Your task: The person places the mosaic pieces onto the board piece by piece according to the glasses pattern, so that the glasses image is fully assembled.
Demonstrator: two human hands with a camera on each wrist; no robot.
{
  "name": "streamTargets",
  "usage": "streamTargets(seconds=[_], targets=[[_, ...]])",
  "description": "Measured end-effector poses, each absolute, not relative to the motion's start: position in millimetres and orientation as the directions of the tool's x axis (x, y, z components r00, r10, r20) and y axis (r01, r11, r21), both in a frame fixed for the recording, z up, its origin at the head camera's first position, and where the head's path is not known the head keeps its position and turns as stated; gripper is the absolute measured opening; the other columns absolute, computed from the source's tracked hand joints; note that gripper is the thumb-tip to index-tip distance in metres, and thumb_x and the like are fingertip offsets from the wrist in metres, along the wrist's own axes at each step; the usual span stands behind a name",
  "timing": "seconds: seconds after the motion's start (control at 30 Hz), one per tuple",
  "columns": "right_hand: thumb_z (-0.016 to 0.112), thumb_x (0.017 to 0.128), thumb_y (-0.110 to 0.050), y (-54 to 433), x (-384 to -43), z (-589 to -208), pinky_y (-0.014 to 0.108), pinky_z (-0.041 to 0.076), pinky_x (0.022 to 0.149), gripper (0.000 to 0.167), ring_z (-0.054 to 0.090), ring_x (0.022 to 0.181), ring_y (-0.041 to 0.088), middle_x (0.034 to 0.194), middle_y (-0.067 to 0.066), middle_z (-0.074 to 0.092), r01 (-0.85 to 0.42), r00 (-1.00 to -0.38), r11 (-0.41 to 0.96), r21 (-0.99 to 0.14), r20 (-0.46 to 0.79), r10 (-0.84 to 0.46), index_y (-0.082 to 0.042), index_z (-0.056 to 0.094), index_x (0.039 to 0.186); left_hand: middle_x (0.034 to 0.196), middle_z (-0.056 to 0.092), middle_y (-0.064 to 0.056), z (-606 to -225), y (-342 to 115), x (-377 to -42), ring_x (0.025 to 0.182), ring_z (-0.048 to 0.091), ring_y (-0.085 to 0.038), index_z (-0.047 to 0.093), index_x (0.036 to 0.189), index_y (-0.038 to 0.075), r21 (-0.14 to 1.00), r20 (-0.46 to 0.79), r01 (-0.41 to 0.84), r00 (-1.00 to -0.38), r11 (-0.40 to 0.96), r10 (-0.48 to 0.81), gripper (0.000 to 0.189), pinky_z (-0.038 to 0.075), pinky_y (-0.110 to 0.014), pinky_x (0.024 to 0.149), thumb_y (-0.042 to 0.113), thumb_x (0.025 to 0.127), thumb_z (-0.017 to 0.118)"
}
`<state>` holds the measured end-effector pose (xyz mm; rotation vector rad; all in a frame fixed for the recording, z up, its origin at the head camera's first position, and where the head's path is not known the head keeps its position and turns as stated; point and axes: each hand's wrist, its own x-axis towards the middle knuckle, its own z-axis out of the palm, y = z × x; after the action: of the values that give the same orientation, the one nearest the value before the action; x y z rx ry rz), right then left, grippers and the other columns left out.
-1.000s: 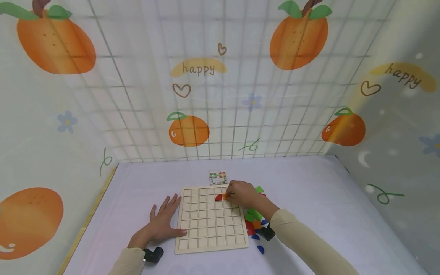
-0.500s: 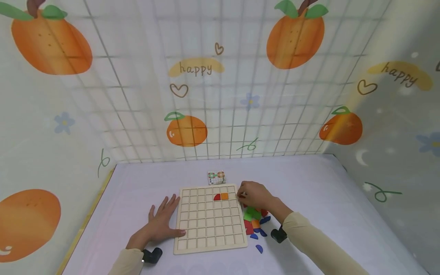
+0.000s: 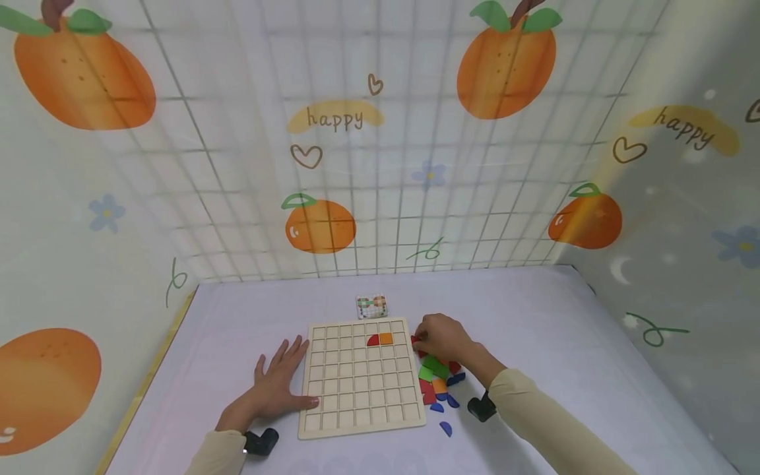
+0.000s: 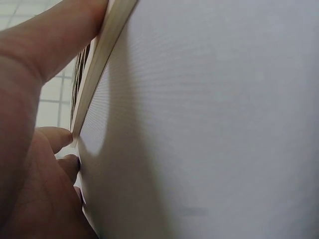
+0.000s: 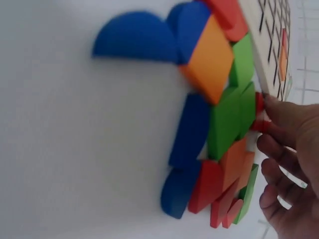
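A pale wooden grid board [image 3: 361, 382] lies on the table. In its upper right part, a red quarter-round piece [image 3: 373, 340] and an orange square [image 3: 386, 338] fill two neighbouring cells. My left hand [image 3: 274, 388] is spread at the board's left side, thumb over the rim and fingertips at the edge. Just off the board's right edge, my right hand [image 3: 444, 338] has thumb and forefinger curled at a small red piece [image 5: 260, 124], apparently pinching it. The piece's shape is mostly hidden by the fingers.
Green blocks [image 3: 436, 367], an orange block [image 3: 439, 385], red pieces [image 3: 427, 392] and blue rounded pieces [image 3: 446, 429] lie in a loose heap right of the board. A small printed pattern card [image 3: 371, 306] lies behind it. A patterned curtain [image 3: 332, 185] closes the back.
My right hand has left the orange square in its cell and moved right to the loose pieces, where it takes a red one. My left hand stays at the board.
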<state>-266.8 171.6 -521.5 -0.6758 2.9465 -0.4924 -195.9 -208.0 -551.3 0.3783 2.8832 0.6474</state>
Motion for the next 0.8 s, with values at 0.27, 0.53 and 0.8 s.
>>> streamTargets(seconds=[0.27, 0.53, 0.8], targets=[[0.081, 0.083, -0.023, 170.2, -266.7, -515.1, 0.023, 0.051, 0.061, 0.014, 0.055, 0.069, 0.009, 0.076, -0.011, 0.061, -0.341, -0.914, 0.822, -0.457, -0.044, -0.403, -0.017, 0.070, 0.088, 0.164, 0.012, -0.010, -552.0, -207.1, -195.6, 0.148, 0.000, -0.035, 0.018, 0.159, 0.015, 0.444, -0.118, 0.199, -0.954, 0.874, 0.277, 0.130, -0.011, -0.067, 0.109, 0.079, 0.059, 0.073], [0.076, 0.088, -0.017, 163.0, -270.3, -508.9, 0.025, 0.053, 0.066, 0.011, 0.059, 0.076, 0.010, 0.082, -0.008, 0.065, -0.330, -0.923, 0.795, -0.509, -0.004, -0.386, -0.012, 0.075, 0.099, 0.163, 0.014, -0.012, -550.0, -208.0, -193.6, 0.148, 0.002, -0.037, 0.020, 0.158, 0.013, 0.447, -0.106, 0.207, -0.954, 0.870, 0.281, 0.129, -0.009, -0.068, 0.109, 0.077, 0.060, 0.074], [0.070, 0.092, -0.009, 159.6, -271.9, -511.8, 0.025, 0.054, 0.064, 0.014, 0.058, 0.075, 0.012, 0.086, -0.004, 0.064, -0.364, -0.908, 0.733, -0.574, 0.043, -0.417, -0.010, 0.073, 0.106, 0.163, 0.012, -0.010, -548.4, -207.3, -193.8, 0.148, 0.002, -0.036, 0.019, 0.158, 0.014, 0.444, -0.107, 0.213, -0.952, 0.870, 0.287, 0.128, -0.009, -0.067, 0.110, 0.078, 0.061, 0.072]])
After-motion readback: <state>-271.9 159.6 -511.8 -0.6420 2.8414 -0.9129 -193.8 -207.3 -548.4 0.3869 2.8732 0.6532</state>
